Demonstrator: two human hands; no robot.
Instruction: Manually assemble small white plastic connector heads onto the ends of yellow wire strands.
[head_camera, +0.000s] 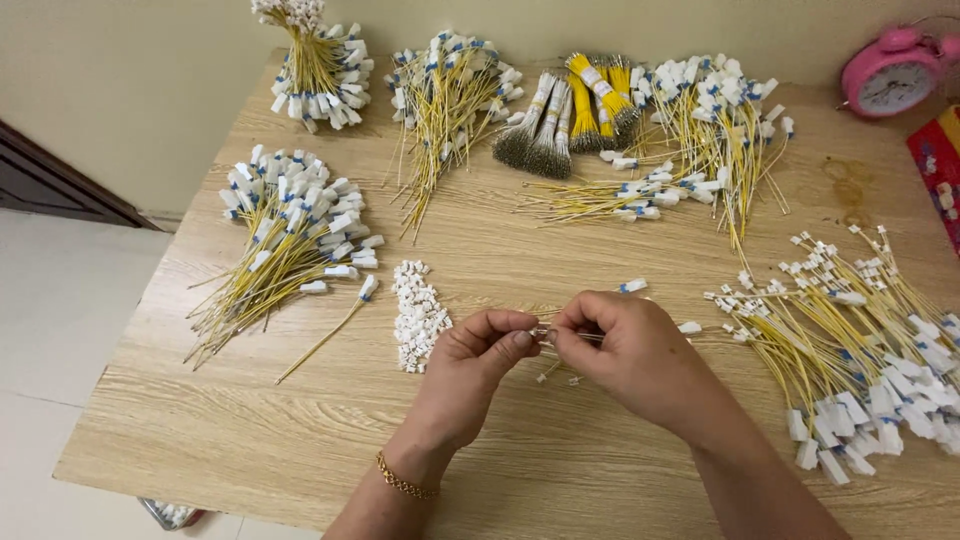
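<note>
My left hand (478, 365) and my right hand (625, 355) meet above the middle of the wooden table (300, 440). Their fingertips pinch a thin yellow wire (548, 372) with a small connector between them. A gold bracelet circles my left wrist. Just left of my left hand lies a small pile of loose white connectors (416, 312). Right of my right hand spreads a large fan of yellow wires with white tags (860, 350). What my fingers hold at the tips is mostly hidden.
More bundles of yellow wires with white tags lie at the left (285, 240) and along the back (445, 100). Tied yellow and grey bundles (570, 110) sit at the back middle. A pink alarm clock (893, 72) stands at the back right corner.
</note>
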